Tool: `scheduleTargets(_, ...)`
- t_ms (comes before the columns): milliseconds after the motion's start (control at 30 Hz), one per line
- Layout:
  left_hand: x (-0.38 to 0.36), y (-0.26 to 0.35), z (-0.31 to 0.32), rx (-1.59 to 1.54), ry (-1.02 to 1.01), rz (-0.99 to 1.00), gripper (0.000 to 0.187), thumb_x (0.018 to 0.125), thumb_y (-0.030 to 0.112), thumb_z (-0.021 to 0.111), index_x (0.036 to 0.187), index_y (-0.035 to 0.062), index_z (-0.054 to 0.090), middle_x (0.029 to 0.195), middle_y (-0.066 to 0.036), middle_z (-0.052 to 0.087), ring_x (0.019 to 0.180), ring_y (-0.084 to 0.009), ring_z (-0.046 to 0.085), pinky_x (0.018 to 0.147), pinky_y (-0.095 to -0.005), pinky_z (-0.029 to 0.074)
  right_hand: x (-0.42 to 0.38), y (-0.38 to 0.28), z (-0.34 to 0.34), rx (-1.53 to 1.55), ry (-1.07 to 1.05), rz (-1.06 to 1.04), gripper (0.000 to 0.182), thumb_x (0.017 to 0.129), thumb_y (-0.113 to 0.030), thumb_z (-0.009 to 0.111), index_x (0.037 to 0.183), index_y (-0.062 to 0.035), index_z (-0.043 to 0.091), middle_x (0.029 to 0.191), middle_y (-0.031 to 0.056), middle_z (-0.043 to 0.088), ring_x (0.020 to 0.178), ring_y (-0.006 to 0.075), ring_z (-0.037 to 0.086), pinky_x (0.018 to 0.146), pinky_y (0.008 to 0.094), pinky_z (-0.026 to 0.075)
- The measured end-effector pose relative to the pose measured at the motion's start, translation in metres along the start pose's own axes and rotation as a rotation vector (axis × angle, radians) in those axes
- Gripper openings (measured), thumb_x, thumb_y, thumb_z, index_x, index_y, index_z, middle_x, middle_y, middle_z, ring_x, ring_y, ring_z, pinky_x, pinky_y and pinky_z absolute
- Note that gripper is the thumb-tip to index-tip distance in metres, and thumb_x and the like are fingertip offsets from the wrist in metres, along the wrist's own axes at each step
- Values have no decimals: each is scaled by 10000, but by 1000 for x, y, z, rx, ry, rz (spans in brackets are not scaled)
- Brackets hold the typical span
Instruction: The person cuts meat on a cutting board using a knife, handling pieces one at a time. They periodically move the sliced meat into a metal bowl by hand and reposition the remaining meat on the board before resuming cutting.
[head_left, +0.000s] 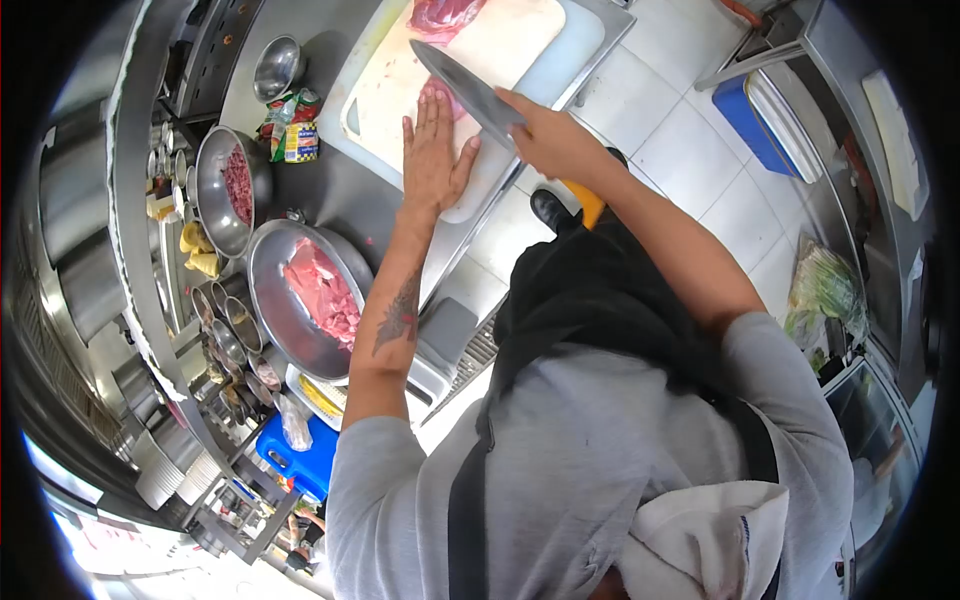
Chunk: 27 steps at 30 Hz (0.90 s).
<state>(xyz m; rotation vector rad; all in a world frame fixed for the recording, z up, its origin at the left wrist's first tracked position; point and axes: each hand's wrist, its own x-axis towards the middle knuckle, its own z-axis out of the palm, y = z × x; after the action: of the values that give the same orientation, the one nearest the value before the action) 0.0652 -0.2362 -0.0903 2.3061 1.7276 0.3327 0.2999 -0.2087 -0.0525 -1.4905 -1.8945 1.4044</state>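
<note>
My left hand [435, 160] lies flat, fingers stretched out, its fingertips on a small piece of red meat [457, 104] on the white cutting board [515, 55]. My right hand [550, 140] is closed around a large kitchen knife [470, 92]. The wide blade slants over the board, just to the right of my left fingers, its tip pointing to the upper left. The grip inside my fist is hidden. A larger piece of raw meat [445, 14] sits at the board's far end, cut off by the frame's top edge.
Left of the board stand a big metal bowl [262, 262] with meat pieces [322, 290], another bowl [212, 205] with chopped meat, a small bowl [279, 68] and colourful packets [290, 125]. A blue container [300, 455] is lower left. Bagged greens [826, 290] lie at right.
</note>
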Motion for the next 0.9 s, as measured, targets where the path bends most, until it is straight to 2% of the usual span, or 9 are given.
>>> scheduleTargets(100, -3, -1, -2, -10, 4, -23, 895, 1070, 580, 417, 1687, -15, 159, 1755, -230, 187, 1644, -362, 138, 1313, -552, 60, 33, 0, 14, -79, 110, -87, 567, 1070, -224, 516, 1627, -242, 414, 828, 186, 732, 604, 329, 681, 684, 464, 584)
scheduleTargets(167, -3, -4, -6, -102, 111, -7, 759, 1046, 463, 546, 1620, -1, 371, 1642, -259, 410, 1553, -409, 343, 1273, -544, 229, 33, -8, 16, -180, 167, -150, 569, 1064, -222, 516, 1624, -241, 417, 845, 205, 735, 663, 375, 699, 711, 487, 584)
scheduleTargets(200, 1, -6, -7, -101, 112, -7, 759, 1046, 463, 546, 1620, -1, 371, 1642, -259, 410, 1553, -409, 343, 1273, -544, 229, 29, -8, 12, -187, 135, -124, 569, 1061, -209, 517, 1621, -243, 420, 849, 217, 730, 715, 406, 699, 734, 504, 577)
scheduleTargets(267, 11, -6, -7, -161, 324, -139, 467, 966, 251, 673, 1374, 25, 639, 1377, -228, 632, 1307, -412, 558, 1134, -516, 409, 17, -10, 6, -198, 97, -89, 570, 1058, -195, 519, 1618, -246, 423, 854, 229, 725, 767, 437, 699, 758, 521, 571)
scheduleTargets(400, 33, 8, 7, -312, 502, -288, 206, 874, 82, 697, 1070, 53, 753, 1149, -165, 682, 1097, -363, 608, 1011, -498, 469, -15, 0, -6, -175, 47, -78, 564, 1023, -181, 573, 1578, -185, 475, 875, 264, 731, 803, 468, 713, 768, 557, 570)
scheduleTargets(533, 27, 16, 9, -202, 479, -186, 360, 954, 174, 649, 1284, 43, 703, 1354, -211, 637, 1291, -391, 562, 1135, -525, 402, -34, 10, -24, -224, 9, -70, 592, 1075, -182, 556, 1639, -268, 400, 791, 184, 719, 734, 372, 714, 731, 459, 556)
scheduleTargets(600, 22, 22, 22, 66, 288, -130, 550, 1072, 296, 510, 1537, 4, 501, 1616, -264, 437, 1528, -399, 381, 1259, -569, 256, -39, 13, -36, -200, -10, -60, 592, 1078, -181, 555, 1642, -270, 397, 786, 182, 716, 724, 353, 713, 735, 448, 557)
scheduleTargets(700, 25, 20, 15, -116, 159, -180, 673, 1116, 378, 380, 1641, -36, 301, 1714, -262, 283, 1610, -399, 242, 1291, -616, 106, -46, 3, -48, -174, -67, -17, 586, 1085, -185, 552, 1644, -267, 398, 786, 180, 712, 710, 321, 712, 742, 432, 559)
scheduleTargets(900, 28, 17, 13, -75, 113, -166, 714, 1118, 419, 355, 1647, -53, 268, 1717, -258, 279, 1610, -397, 240, 1302, -583, 108, -16, 13, -34, -162, -58, -47, 577, 1083, -201, 553, 1640, -247, 410, 782, 173, 711, 692, 303, 708, 730, 427, 557)
